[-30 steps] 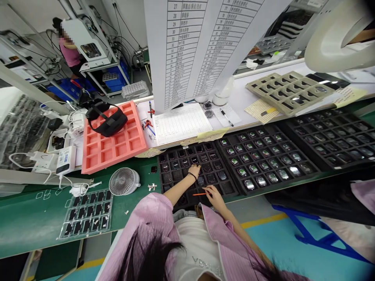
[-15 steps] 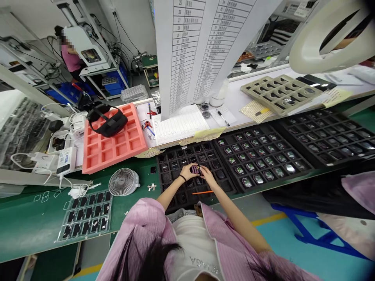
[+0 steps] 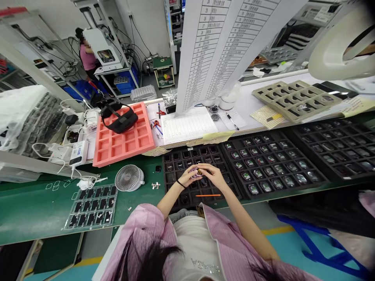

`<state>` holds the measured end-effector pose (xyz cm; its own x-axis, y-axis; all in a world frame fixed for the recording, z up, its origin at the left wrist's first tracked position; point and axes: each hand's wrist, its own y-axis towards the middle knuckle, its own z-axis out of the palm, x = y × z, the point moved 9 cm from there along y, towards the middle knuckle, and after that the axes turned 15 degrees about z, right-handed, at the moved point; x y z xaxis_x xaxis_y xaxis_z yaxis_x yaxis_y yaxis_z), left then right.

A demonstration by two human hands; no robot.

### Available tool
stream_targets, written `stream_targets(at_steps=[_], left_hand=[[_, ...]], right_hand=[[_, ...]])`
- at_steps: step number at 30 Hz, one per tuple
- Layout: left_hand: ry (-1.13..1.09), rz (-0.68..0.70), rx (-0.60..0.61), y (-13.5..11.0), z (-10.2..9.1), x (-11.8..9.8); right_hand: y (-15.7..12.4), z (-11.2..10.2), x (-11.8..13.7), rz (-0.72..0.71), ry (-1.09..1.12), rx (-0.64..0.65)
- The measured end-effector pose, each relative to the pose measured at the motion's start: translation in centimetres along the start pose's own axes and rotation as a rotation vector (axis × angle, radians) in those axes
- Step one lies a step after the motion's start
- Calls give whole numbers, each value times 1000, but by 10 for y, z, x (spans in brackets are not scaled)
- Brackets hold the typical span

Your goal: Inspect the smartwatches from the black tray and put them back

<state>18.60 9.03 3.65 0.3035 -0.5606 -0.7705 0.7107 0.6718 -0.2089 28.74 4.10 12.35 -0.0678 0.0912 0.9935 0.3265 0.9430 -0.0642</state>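
Observation:
My left hand [image 3: 186, 176] and my right hand [image 3: 212, 175] meet above the black compartment tray [image 3: 175, 164], holding a small dark watch-like device [image 3: 197, 172] between their fingers. The device has a pinkish sheen and a gold-coloured spot, and my fingers hide much of it. A thin orange stick [image 3: 208, 195] lies on the tray below my hands. A dark band circles my left wrist. To the right stands a black tray of square watch-like units [image 3: 272, 164].
Another black tray [image 3: 331, 148] lies farther right. At left are a salmon foam tray [image 3: 123, 134], a desk fan [image 3: 129, 178] and a clear tray of dark pieces [image 3: 90, 207]. Printed sheets and a beige tray [image 3: 295, 100] lie behind. A person [image 3: 88, 56] stands far back.
My hands have come together over the black tray and now hold the small device. My right hand has moved away from the orange stick. The view has shifted slightly.

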Motion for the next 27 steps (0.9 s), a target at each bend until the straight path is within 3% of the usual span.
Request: stream_targets(at_steps=[4,10,14,17,19,23,27], left_hand=[[12,69,-18,-2,5,-12],[43,88,-18,-6,12,-17],[39,105,-85,-6,12,-11],[-33,104,-153,-6,11,-5],[-110,95,-189,-7,12,-2],[-234,70,-247,-9,14,-1],[-300,26,-251,-15,19,-3]], right_hand=[[-3,-11,12,-16,-42,-122],[-3,-19,-19,298,294,-254],[-10,-12,-25,354,369,-389],[-19,-9,-16,288,244,-507],[-24,-6,0,153,38,-524],[-34,8,30,-160,-318,-412],[-38,6,35,-254,-404,-347]])
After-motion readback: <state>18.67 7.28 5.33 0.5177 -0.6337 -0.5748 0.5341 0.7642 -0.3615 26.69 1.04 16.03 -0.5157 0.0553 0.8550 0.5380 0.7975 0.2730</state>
